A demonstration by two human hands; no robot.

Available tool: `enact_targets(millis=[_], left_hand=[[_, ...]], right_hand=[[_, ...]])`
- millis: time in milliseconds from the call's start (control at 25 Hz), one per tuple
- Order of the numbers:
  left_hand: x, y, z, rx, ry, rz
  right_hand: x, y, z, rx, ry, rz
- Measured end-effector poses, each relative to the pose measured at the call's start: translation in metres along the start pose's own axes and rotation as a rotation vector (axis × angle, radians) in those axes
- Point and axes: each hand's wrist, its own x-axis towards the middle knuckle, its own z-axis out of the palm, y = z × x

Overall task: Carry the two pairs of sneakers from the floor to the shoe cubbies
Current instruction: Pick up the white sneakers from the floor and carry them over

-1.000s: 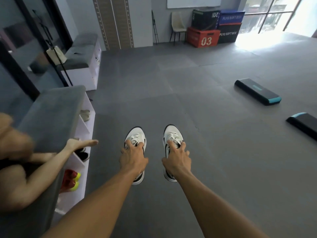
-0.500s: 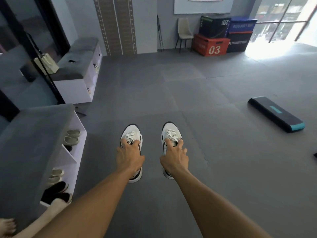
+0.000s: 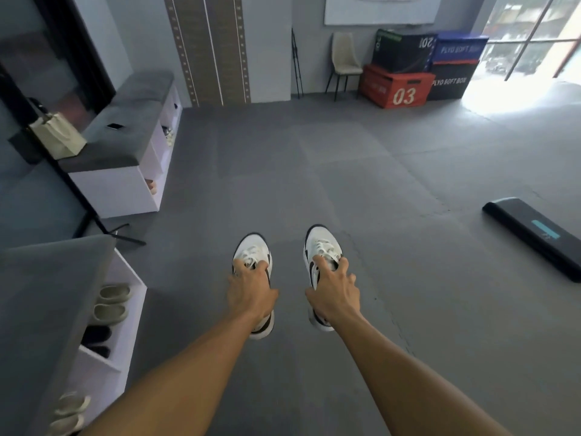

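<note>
I hold one pair of white sneakers with black trim out in front of me, above the grey floor. My left hand [image 3: 251, 291] grips the left sneaker [image 3: 253, 247] by its tongue and laces. The right sneaker [image 3: 322, 243] is gripped the same way by my right hand [image 3: 333, 292]. Both toes point away from me. A white shoe cubby unit with a grey cushioned top [image 3: 47, 309] stands at my lower left, with pale and black shoes in its openings. A second cubby unit [image 3: 138, 180] stands farther back on the left.
A black and teal step platform [image 3: 534, 237] lies on the floor at right. Stacked plyo boxes [image 3: 405, 89] and a chair [image 3: 344, 58] stand by the far wall. A bag [image 3: 58, 140] and a phone [image 3: 114, 125] rest on the far cubby's cushion. A black stand [image 3: 94, 212] leans between the units.
The view has risen and swung away from the near cubby. The other person's hand and arm at lower left have left the view. Both hands keep their grip on the sneakers.
</note>
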Motion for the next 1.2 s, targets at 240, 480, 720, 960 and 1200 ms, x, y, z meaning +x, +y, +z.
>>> enact_targets(millis=[240, 480, 720, 960, 1200], left_hand=[[0.198, 0.023, -0.008, 0.041, 0.028, 0.011], [0.377, 0.048, -0.01, 0.036, 0.063, -0.044], [0.551, 0.048, -0.023, 0.02, 0.041, -0.11], [0.75, 0.043, -0.046, 0.033, 0.027, -0.084], [0.938, 0.062, -0.058, 0.055, 0.027, -0.074]], right_hand=[[0.185, -0.036, 0.0, 0.062, 0.005, 0.033], [0.383, -0.085, -0.01, 0.056, -0.027, -0.072], [0.561, -0.143, -0.006, 0.055, -0.07, -0.118], [0.735, -0.204, 0.009, 0.099, -0.077, -0.068], [0.913, -0.251, 0.016, 0.103, -0.127, -0.057]])
